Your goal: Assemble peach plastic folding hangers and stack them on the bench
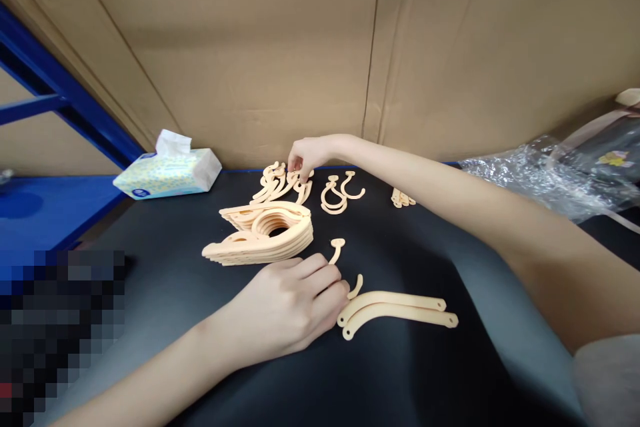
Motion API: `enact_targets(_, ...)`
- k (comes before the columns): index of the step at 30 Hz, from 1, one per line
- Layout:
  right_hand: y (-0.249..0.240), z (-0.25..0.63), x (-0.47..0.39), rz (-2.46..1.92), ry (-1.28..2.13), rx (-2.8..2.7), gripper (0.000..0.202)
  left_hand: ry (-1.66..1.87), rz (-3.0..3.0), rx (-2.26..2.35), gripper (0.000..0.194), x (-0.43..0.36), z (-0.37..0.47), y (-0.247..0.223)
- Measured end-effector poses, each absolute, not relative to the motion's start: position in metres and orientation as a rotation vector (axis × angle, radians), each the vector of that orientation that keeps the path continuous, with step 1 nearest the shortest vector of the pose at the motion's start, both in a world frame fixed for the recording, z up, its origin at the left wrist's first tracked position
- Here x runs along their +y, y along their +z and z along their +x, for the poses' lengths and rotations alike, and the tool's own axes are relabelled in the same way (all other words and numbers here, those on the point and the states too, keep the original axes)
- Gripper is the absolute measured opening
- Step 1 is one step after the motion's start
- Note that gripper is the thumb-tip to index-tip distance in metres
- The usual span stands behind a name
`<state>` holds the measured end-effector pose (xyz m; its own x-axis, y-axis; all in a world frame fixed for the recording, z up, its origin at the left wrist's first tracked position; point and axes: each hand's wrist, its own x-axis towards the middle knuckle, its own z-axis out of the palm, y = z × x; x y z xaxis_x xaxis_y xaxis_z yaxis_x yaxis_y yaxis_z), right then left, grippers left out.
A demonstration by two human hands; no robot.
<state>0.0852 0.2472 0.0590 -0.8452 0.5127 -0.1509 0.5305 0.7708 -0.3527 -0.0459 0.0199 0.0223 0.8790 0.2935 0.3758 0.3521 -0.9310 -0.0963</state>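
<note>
My left hand point(300, 300) is closed round a cream plastic hook point(339, 245) low over the black table; its flat head and curved tip stick out past the fingers. Two cream curved hanger arms point(400, 310) lie side by side just right of this hand. At the back, my right hand point(311, 155) reaches down with bent fingers onto a loose pile of cream curved pieces point(270, 186). The fingertips hide what they pinch. Between the hands sits a neat stack of cream folding hangers point(265, 244).
Several loose hooks point(334, 197) lie right of the pile, with small cream pieces point(401, 198) further right. A tissue pack point(170, 172) stands at back left beside a blue metal frame point(75, 100). Crumpled clear plastic point(530, 174) lies at right. Cardboard point(250, 47) walls the back.
</note>
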Motion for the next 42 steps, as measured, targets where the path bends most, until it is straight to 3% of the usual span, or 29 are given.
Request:
enact_targets(6,0.061,0.085,0.239,0.847,-0.546,2.934,0.034,-0.53,-2.912,-0.496,0.018,0.021,-0.045,0.021)
enact_targets(27,0.074,0.12,0.221,1.053,-0.341,3.12,0.014,-0.541,-2.927,-0.514,0.023,0.02,-0.044,0.021)
enact_targets(35,0.058,0.128,0.208,0.999,-0.485,3.122,0.025,-0.538,-2.93,-0.525,0.023,0.02,-0.044,0.02)
enact_targets(42,0.056,0.114,0.196,0.983,-0.418,2.969,0.051,-0.514,-2.958,-0.534,0.023,0.021,-0.044,0.021)
